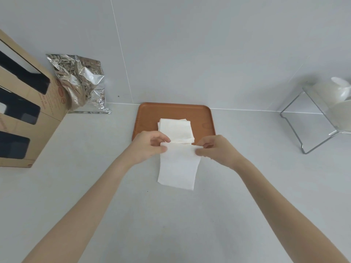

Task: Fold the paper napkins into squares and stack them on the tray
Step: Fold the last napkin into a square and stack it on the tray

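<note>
A brown tray (201,114) lies on the grey counter against the wall. On it rests a stack of folded white napkins (175,130). In front of the tray a white paper napkin (178,168) hangs lengthwise, its lower edge reaching the counter. My left hand (150,147) pinches its upper left corner between thumb and fingers. My right hand (216,149) pinches the upper right corner. Both hands hover over the tray's near edge.
A cardboard box (24,114) with dark cut-outs stands at the left. A crumpled silver foil bag (79,82) leans against the wall beside it. At the right stands a clear holder (311,118) with white paper in it.
</note>
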Demonstrator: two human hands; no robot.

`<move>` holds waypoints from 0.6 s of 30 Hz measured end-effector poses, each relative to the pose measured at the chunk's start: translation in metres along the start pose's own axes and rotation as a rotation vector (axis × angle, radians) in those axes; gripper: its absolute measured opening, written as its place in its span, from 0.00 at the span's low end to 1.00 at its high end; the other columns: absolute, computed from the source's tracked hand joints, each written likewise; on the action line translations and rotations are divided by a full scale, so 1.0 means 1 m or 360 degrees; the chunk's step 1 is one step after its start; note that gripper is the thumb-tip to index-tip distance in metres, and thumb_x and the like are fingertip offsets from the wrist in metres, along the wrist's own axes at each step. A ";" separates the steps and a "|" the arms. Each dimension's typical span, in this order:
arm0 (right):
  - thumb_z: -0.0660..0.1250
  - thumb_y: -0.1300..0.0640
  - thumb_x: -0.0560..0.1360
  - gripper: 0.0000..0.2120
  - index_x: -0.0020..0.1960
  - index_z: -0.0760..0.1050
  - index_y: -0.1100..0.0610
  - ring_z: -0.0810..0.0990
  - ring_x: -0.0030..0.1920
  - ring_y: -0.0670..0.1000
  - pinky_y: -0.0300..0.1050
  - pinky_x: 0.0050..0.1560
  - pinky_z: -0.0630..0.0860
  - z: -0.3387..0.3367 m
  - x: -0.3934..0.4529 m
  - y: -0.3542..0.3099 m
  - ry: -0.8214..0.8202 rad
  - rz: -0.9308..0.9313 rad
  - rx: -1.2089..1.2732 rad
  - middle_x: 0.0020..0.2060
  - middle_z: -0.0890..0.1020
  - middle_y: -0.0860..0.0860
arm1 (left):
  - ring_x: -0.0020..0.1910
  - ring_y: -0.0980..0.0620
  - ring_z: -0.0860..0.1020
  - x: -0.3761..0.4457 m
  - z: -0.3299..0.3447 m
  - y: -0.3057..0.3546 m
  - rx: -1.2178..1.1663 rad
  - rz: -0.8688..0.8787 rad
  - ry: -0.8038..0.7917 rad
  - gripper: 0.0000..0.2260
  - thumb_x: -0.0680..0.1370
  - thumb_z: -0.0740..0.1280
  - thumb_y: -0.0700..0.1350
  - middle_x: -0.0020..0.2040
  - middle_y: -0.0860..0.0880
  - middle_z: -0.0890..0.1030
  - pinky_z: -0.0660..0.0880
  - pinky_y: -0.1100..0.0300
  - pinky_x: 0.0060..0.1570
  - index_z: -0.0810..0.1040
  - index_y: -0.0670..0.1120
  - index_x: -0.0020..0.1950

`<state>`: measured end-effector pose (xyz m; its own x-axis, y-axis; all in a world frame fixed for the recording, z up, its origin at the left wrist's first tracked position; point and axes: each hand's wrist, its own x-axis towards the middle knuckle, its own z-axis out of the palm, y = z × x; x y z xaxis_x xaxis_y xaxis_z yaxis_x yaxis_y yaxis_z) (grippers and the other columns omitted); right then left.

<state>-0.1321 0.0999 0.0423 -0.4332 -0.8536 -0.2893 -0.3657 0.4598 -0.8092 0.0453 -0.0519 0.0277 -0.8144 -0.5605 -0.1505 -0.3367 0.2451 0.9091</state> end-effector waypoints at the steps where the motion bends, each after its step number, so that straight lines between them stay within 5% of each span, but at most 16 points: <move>1: 0.71 0.58 0.68 0.03 0.38 0.78 0.52 0.71 0.31 0.45 0.40 0.37 0.67 -0.004 -0.005 -0.002 -0.0003 -0.0021 0.0011 0.30 0.74 0.47 | 0.42 0.54 0.78 -0.002 -0.001 0.004 0.0006 0.0024 -0.0006 0.08 0.70 0.70 0.38 0.42 0.52 0.81 0.72 0.61 0.48 0.79 0.51 0.42; 7: 0.72 0.59 0.68 0.03 0.38 0.79 0.55 0.73 0.35 0.50 0.44 0.41 0.68 -0.015 -0.040 -0.012 -0.0176 -0.0157 0.0081 0.33 0.78 0.53 | 0.32 0.59 0.78 -0.027 -0.009 0.023 -0.0049 0.0106 -0.0135 0.08 0.67 0.73 0.37 0.29 0.56 0.82 0.75 0.69 0.38 0.80 0.50 0.34; 13: 0.70 0.59 0.70 0.02 0.40 0.81 0.57 0.74 0.30 0.44 0.29 0.32 0.67 -0.022 -0.042 -0.010 -0.0196 -0.0199 0.0283 0.26 0.79 0.43 | 0.37 0.55 0.80 -0.034 -0.014 0.029 -0.0246 0.0122 -0.0133 0.04 0.66 0.73 0.38 0.37 0.46 0.83 0.77 0.69 0.42 0.81 0.43 0.39; 18: 0.70 0.60 0.71 0.02 0.40 0.81 0.55 0.75 0.29 0.40 0.26 0.31 0.68 -0.002 -0.014 0.020 -0.0022 -0.0070 0.0317 0.30 0.79 0.47 | 0.38 0.59 0.81 -0.016 0.000 -0.005 -0.0076 -0.0006 0.0031 0.04 0.68 0.72 0.40 0.32 0.57 0.84 0.76 0.70 0.43 0.83 0.47 0.40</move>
<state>-0.1349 0.1220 0.0311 -0.4085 -0.8757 -0.2573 -0.2135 0.3657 -0.9059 0.0599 -0.0441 0.0250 -0.8034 -0.5770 -0.1469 -0.3167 0.2051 0.9261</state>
